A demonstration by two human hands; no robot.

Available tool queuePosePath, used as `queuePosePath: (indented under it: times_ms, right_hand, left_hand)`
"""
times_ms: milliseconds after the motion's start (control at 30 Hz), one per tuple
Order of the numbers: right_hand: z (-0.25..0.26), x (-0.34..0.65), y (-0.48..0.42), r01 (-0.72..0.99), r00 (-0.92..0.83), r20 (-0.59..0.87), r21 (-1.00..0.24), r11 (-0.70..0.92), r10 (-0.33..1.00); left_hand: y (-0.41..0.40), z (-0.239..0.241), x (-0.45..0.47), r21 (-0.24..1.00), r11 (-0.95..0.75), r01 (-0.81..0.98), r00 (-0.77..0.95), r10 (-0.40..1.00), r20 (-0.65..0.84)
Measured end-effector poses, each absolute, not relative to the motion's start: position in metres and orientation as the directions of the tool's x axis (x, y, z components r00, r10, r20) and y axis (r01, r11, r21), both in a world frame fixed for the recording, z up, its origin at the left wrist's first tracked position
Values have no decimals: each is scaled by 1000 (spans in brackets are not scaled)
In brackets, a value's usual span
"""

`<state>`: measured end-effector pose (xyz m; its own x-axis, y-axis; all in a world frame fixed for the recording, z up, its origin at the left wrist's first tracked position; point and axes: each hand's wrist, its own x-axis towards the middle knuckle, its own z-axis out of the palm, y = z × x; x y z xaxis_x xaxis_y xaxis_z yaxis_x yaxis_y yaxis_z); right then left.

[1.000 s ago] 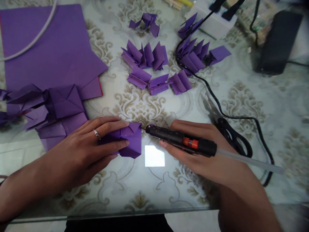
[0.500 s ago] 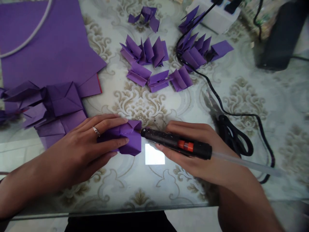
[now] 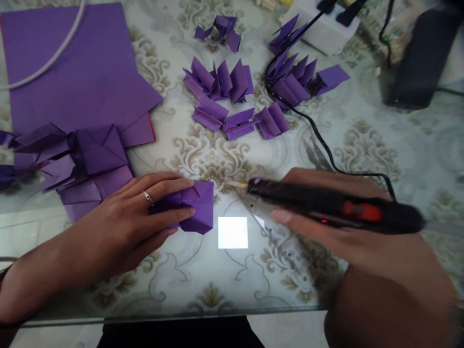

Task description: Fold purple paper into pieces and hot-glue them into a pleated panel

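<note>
My left hand (image 3: 141, 217), a ring on one finger, presses a folded purple paper piece (image 3: 200, 212) against the glass table. Its fingers lie across the piece, and a thin shiny line shows along the fold near the fingertips. My right hand (image 3: 337, 246) is wrapped round a black hot glue gun (image 3: 315, 200) with a red part and a small red light. The gun's pale tip points left toward the paper, apart from it. A clear glue stick sticks out of its rear. The right hand and gun are slightly blurred.
Several folded purple pieces (image 3: 217, 79) stand at the back middle, more (image 3: 293, 79) at the back right. Purple sheets (image 3: 72, 63) and a folded assembly (image 3: 101, 150) lie left. A black cord (image 3: 319, 133) runs from a white power strip (image 3: 322, 24). A dark phone-like slab (image 3: 422, 58) lies right.
My right hand has drawn the glue gun away from the paper, to the right, and it now covers the scissors' black handles. My left hand has stayed on the piece.
</note>
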<state>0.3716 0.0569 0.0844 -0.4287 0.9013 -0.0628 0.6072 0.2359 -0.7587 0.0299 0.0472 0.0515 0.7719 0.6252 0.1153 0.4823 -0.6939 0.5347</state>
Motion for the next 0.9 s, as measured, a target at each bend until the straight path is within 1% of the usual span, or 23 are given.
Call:
queuePosePath:
  times_ms: [67, 133, 167, 300, 367, 400, 467, 533, 600, 667, 700, 733, 800, 833, 900]
  right_hand:
    - [84, 384, 57, 719, -286, -22, -666, 199, 958]
    - [80, 394, 56, 811, -218, 25, -551, 196, 976]
    - [78, 397, 56, 840, -223, 53, -496, 219, 973]
    - [67, 407, 54, 888, -343, 107, -288, 359, 933]
    - [62, 412, 53, 900, -374, 129, -187, 393, 918]
    - [60, 416, 53, 901, -385, 138, -157, 404, 913]
    - [63, 423, 51, 889, -419, 116, -150, 433, 900]
    - [71, 428, 49, 872, -454, 46, -182, 454, 890]
    - [83, 424, 46, 881, -437, 14, -193, 431, 899]
    - [93, 407, 44, 906, -359, 122, -192, 377, 925]
    - [95, 395, 43, 893, -375, 151, -205, 400, 915]
    - [95, 380, 42, 847, -449, 162, -237, 477, 879]
    - [89, 351, 41, 719, -597, 122, -358, 596, 793]
    - [84, 338, 41, 645, -668, 124, -395, 654, 734]
    - [74, 319, 41, 570, -740, 138, -393, 722, 659]
  left_hand:
    - [48, 52, 30, 526, -709, 469, 778, 614, 133]
    - [48, 52, 29, 518, -719, 462, 782, 606, 144]
    - [48, 51, 29, 511, -727, 459, 786, 601, 148]
    - [47, 51, 28, 495, -745, 447, 799, 581, 154]
    - [46, 50, 28, 496, -737, 460, 792, 593, 146]
    - [45, 50, 28, 494, -732, 468, 786, 601, 146]
    - [45, 49, 29, 485, -731, 480, 779, 609, 147]
    - [44, 47, 29, 472, -736, 484, 780, 608, 148]
    - [44, 46, 29, 460, -742, 488, 780, 607, 152]
    - [44, 46, 29, 459, -744, 486, 779, 607, 158]
    - [44, 46, 29, 462, -742, 486, 777, 609, 158]
    - [44, 46, 30, 465, -740, 486, 776, 610, 159]
    - [44, 47, 30, 472, -736, 485, 775, 612, 157]
    - [44, 47, 30, 475, -736, 482, 776, 610, 157]
    - [45, 47, 29, 481, -737, 475, 781, 605, 155]
